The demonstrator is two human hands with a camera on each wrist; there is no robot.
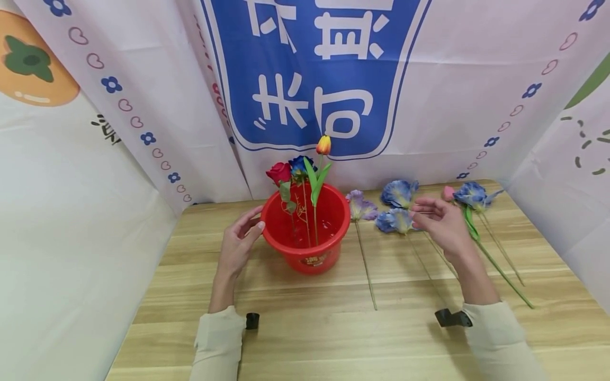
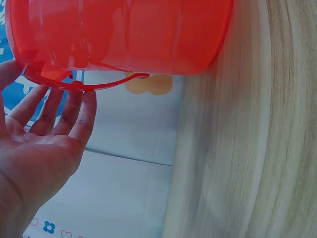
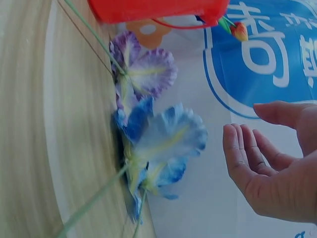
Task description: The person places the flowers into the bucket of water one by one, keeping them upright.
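A red bucket (image 1: 308,259) stands upright with a red rose (image 1: 279,173), a blue rose (image 1: 301,165) and an orange-yellow tulip (image 1: 323,145) inside. My left hand (image 1: 238,241) is at the bucket's left side, thumb and fingertips touching the rim and the thin red handle (image 2: 106,85), palm off the wall. Over two blue irises (image 3: 171,136) hovers my right hand (image 1: 443,225), fingers loosely bent and nothing between them. In the right wrist view its fingertips are apart from the petals. A purple iris (image 1: 362,206) lies between the bucket and the blue ones.
Farther right on the wooden table (image 1: 333,328) lie another blue iris (image 1: 473,196) and a pink flower (image 1: 448,193) with a green stem. Stems point toward the front. A printed cloth (image 1: 429,121) hangs behind the table, with white cloth at both sides.
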